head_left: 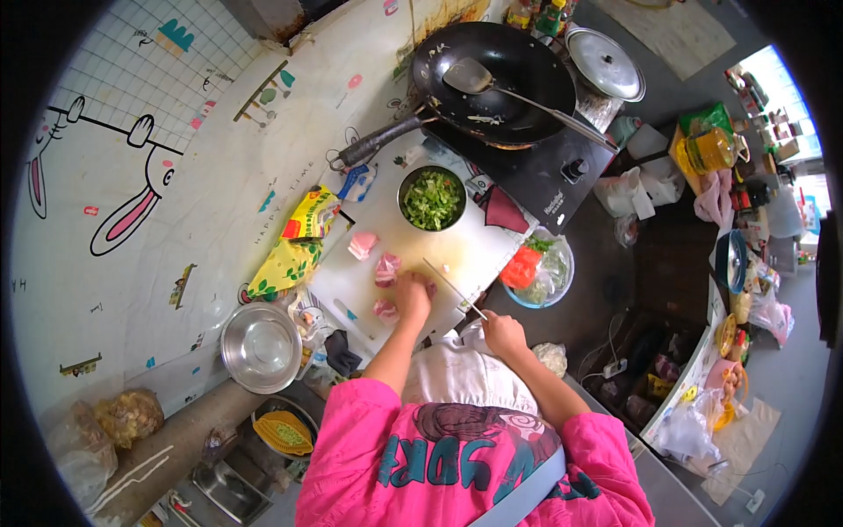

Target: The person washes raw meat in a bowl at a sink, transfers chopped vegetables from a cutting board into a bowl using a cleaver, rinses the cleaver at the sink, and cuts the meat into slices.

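Observation:
My right hand [504, 335] is wrapped around the handle of a knife [453, 287], its thin blade slanting up and left over the white cutting board [347, 272]. Left of the blade, my left hand [414, 299] has its fingers curled down on a piece of raw meat, mostly hidden beneath them. Other pink meat pieces lie on the board: one meat piece [362, 245] at the upper left, another meat piece [386, 270] just above my left hand, and a third meat piece [385, 310] beside the wrist. A metal bowl of chopped greens [432, 198] stands at the board's far side.
Behind the board, a black wok [527, 110] with a metal spatula [470, 77] sits on an induction cooker [562, 180]. A bowl of vegetables [551, 272] stands at right. A yellow package [294, 250] and an empty steel basin [261, 347] are at left.

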Demonstrator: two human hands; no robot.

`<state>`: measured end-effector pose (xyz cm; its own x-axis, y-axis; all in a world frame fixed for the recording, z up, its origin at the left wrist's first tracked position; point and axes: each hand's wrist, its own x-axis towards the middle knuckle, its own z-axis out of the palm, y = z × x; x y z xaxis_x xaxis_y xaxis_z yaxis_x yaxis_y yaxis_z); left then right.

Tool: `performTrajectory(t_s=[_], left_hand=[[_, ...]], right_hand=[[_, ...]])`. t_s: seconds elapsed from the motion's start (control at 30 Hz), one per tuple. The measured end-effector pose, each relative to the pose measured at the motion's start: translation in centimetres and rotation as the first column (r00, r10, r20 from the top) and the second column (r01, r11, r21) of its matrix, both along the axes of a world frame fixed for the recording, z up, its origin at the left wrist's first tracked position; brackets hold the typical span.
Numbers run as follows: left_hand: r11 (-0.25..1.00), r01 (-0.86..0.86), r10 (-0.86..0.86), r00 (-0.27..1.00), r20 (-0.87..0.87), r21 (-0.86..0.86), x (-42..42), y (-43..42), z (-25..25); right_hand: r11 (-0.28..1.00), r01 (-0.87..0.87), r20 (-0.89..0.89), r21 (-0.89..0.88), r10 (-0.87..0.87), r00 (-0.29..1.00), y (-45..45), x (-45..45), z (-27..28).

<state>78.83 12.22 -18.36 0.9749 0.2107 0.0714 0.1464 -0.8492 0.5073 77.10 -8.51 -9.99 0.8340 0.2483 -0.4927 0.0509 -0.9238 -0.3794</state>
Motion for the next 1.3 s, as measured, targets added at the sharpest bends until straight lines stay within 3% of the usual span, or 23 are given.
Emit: performTrajectory(t_s=[0.07, 0.17, 0.37, 0.47, 0.67, 0.77, 0.97, 1.07, 1.17, 1.3], left_hand=[[0.989, 0.147, -0.149, 0.98, -0.135, -0.026, 0.0, 0.3, -0.8], [0.964, 0.032, -0.078, 0.983, -0.164, -0.265, 0.2, -0.9, -0.8], [0.84, -0.156, 0.13, 0.988, -0.086, -0.52, 0.1, -1.1, -2.0], [0.965, -0.05, 0.064, 0.997, 0.046, -0.257, 0.0, -0.8, 0.1], [0.941, -0.081, 0.112, 0.991, 0.075, -0.328, -0.7, -0.7, -2.0], [0.971, -0.009, 0.004, 1.0, -0.02, -0.238, -0.8, 0.0, -1.8], [0.956, 0.001, 0.008, 1.0, 0.03, -0.293, -0.7, -0.1, -2.9], [0.911, -0.052, 0.053, 0.999, -0.008, -0.409, -0.6, -0.2, -1.5], [0.98, -0.021, 0.03, 0.999, 0.042, -0.199, -0.8, 0.1, -3.0], [0.98, -0.038, 0.04, 0.999, 0.006, -0.196, -0.6, 0.1, -3.1]], right_hand=[[1.0, -0.005, -0.003, 0.002, 0.005, 1.0, -0.1, 0.1, 0.2], [1.0, -0.005, -0.011, 0.009, 0.005, 1.0, -0.1, 0.2, 0.6], [1.0, 0.0, -0.004, 0.006, 0.0, 1.0, -0.1, 0.0, 0.8], [1.0, 0.003, -0.007, 0.006, -0.003, 1.0, 0.0, -0.1, 0.9], [0.998, 0.032, -0.021, 0.045, -0.031, 0.999, 0.1, -0.4, 2.3], [0.999, -0.021, 0.017, 0.033, 0.02, 1.0, -0.1, -0.8, 2.4], [0.998, -0.067, 0.025, 0.01, 0.067, 0.997, -0.3, -1.2, 2.3], [0.995, -0.1, 0.01, -0.011, 0.1, 0.995, -0.1, -0.9, 2.8], [0.989, -0.141, -0.009, -0.047, 0.141, 0.99, -0.1, -0.6, 2.9], [0.985, -0.163, -0.039, -0.057, 0.161, 0.986, 0.1, -0.3, 2.9]])
